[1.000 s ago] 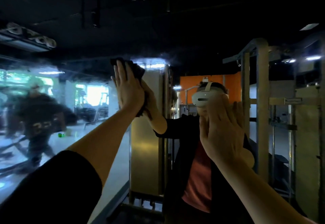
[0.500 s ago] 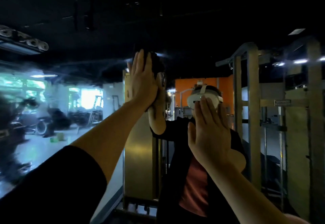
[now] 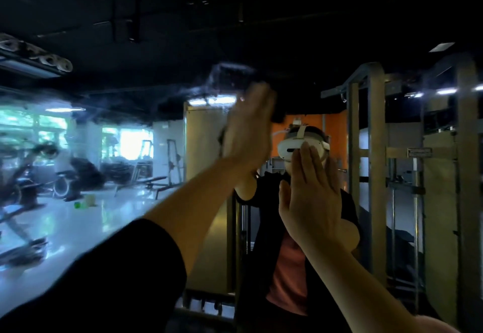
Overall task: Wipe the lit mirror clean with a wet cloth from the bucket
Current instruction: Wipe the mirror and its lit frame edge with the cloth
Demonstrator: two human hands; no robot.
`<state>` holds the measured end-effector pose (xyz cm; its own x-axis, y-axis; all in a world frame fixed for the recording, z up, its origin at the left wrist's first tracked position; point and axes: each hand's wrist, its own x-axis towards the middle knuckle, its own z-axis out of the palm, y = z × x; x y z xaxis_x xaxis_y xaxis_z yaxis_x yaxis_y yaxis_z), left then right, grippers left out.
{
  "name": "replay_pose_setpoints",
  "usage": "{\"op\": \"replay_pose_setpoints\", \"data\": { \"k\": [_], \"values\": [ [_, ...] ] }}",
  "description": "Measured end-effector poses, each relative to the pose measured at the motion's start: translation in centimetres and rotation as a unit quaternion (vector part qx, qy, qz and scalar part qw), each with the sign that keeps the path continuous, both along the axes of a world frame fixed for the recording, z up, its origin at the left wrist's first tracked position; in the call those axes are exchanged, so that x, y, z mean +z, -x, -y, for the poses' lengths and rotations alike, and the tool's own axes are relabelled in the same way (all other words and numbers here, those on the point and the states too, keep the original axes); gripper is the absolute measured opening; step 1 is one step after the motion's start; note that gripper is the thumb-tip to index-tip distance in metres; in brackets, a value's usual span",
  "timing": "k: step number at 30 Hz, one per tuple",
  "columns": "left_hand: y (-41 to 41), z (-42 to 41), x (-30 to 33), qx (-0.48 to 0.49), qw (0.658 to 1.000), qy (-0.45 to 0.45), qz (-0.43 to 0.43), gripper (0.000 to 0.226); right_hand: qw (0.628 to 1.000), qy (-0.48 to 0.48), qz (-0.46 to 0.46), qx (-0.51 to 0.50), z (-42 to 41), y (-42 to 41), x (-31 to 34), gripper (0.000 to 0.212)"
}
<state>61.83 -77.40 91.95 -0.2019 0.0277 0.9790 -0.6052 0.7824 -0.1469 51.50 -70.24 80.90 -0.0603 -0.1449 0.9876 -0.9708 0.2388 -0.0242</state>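
A large wall mirror (image 3: 104, 228) fills the view and reflects a gym. My left hand (image 3: 248, 134) is raised high and pressed flat against the glass, with a dark cloth (image 3: 277, 113) under the palm; only the cloth's edge shows past my fingers. A wet smeared streak (image 3: 224, 76) lies on the glass just above and left of that hand. My right hand (image 3: 311, 202) rests flat on the mirror lower down, fingers together, holding nothing. The bucket is out of sight.
In the mirror I see my own reflection wearing a white headset (image 3: 300, 147), metal gym racks (image 3: 366, 175) on the right, a tan column (image 3: 206, 228) in the middle, and exercise machines (image 3: 31, 181) on the shiny floor at left.
My left hand with the cloth has swept rightward across the glass, leaving a wet streak behind. My right hand has stayed pressed to the mirror while the view shifted left.
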Motion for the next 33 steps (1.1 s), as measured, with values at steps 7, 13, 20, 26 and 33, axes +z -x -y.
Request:
{"op": "replay_pose_setpoints", "data": {
  "k": [7, 13, 20, 26, 33],
  "values": [
    [-7.3, 6.5, -2.0, 0.033, 0.998, -0.058, -0.01, 0.049, 0.999, 0.003, -0.004, 0.038, 0.1, -1.2, -3.1, 0.059],
    [-6.9, 4.8, -8.4, 0.036, 0.997, -0.07, -0.018, 0.061, 0.997, -0.041, -0.036, 0.061, 2.5, -4.9, -2.4, 0.061],
    [-16.3, 11.6, -5.4, 0.117, 0.988, -0.072, -0.066, 0.059, 0.996, -0.044, -0.066, 0.034, 5.6, -6.8, 1.4, 0.057],
    [-16.6, 11.7, -1.1, 0.06, 0.95, -0.173, -0.252, 0.057, 0.994, 0.053, -0.094, 0.02, 7.7, -6.8, 1.2, 0.048],
    [-14.9, 11.6, 0.5, 0.049, 0.997, -0.02, -0.065, 0.056, 0.988, 0.057, -0.143, 0.009, 7.5, -5.6, 1.1, 0.045]
  ]
}}
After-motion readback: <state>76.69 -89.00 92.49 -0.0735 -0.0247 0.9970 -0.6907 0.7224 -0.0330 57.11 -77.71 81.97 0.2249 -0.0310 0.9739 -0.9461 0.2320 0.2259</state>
